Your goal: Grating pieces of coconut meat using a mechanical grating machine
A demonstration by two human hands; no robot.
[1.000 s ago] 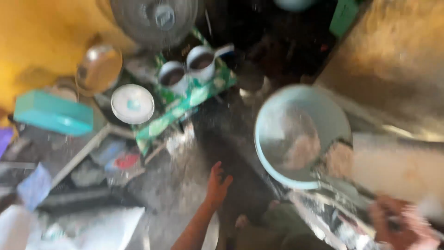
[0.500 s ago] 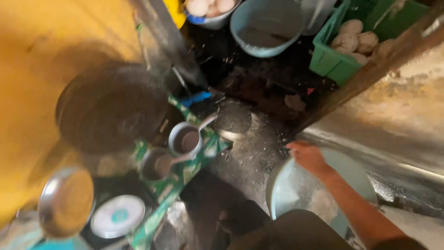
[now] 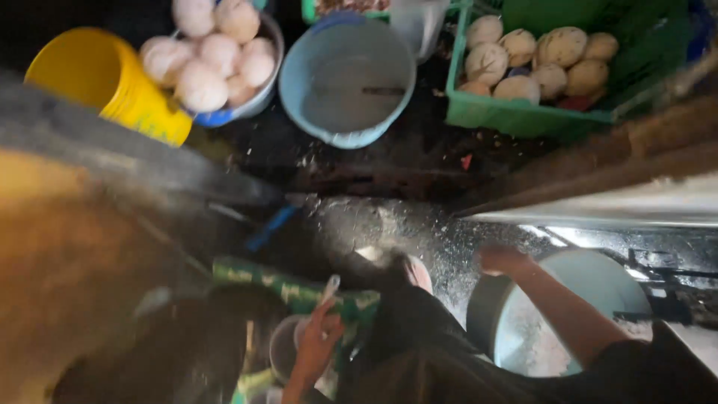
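Down at the bottom of the view, the left hand is curled around a small pale utensil, seemingly a spoon handle, gripped between fingers and thumb over a metal cup whose contents are too dark to make out. Over to the right, the right hand rests on the rim of a large pale blue basin, fingers bent over the edge, though blur keeps me from telling how firmly it grips. That basin sits on the wet, speckled floor just beside a steel surface and holds a whitish film of liquid or flour; it looks like light, slightly flexible plastic, probably slippery when wet, so the rim is the sensible place to take hold, with two hands if it is full. Beneath the cup lies a green patterned cloth. Farther out, at the top, a second light blue bucket holds cloudy greyish water. Left of it, a bowl is heaped with round white balls, perhaps peeled vegetables or dough, soft-looking and easily bruised. A yellow bucket stands tilted beside that. On the upper right, a green plastic crate carries several brownish speckled roots or tubers.
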